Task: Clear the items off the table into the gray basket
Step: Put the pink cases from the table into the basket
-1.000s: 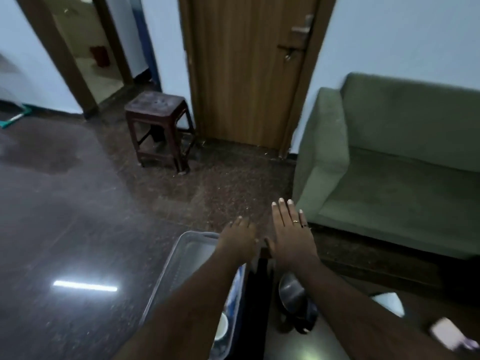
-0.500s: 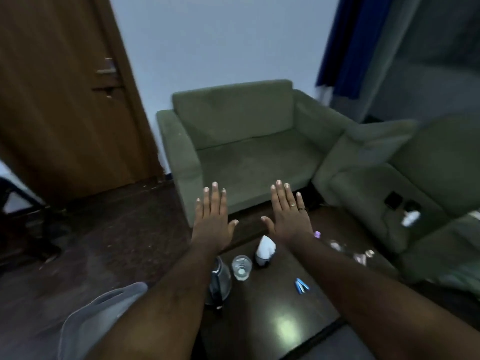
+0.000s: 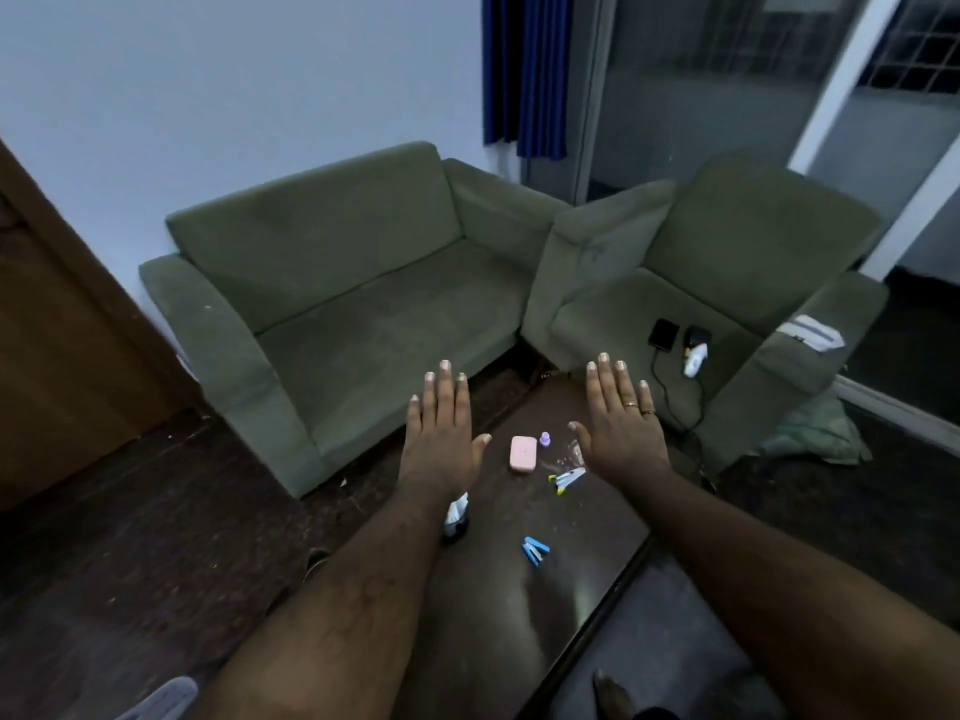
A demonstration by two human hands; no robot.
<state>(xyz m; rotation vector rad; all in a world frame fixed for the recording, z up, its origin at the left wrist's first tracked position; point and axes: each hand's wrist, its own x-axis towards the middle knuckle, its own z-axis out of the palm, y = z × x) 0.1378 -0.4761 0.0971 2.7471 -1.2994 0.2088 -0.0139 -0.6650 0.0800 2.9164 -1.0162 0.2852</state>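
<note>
Both arms are reaching out over a dark, glossy coffee table (image 3: 493, 631), palms down. The left hand (image 3: 441, 439) is hovering flat with its fingers straight and close together, the thumb sticking out toward the right; it is gripping nothing. The right hand (image 3: 621, 428) is mirroring it, fingers extended and slightly fanned, empty, with two rings showing on it.

Between the two hands, on the far part of the table, a pink rectangular case (image 3: 523, 453) is lying flat, and a small lilac bottle (image 3: 544, 438) is standing just beside its far right corner. Near the right hand's thumb some clear crinkled wrapping (image 3: 563, 457) is lying, and just in front of it a white and yellow clip-like item (image 3: 567, 479). Closer in, a blue stapler (image 3: 536, 550) is sitting on its own. A white object with a dark base (image 3: 457, 517) is peeking out from under the left forearm; what it is cannot be told.

Only a rounded corner of the gray basket (image 3: 166, 698) is showing at the bottom left edge, down beside the table and well apart from the items; its inside is out of view.

Behind the table a green sofa (image 3: 332, 288) is sitting bare, while a green armchair (image 3: 727, 283) is carrying a black charger with a cable (image 3: 664, 335) and a small white device (image 3: 696, 358) on its seat.
</note>
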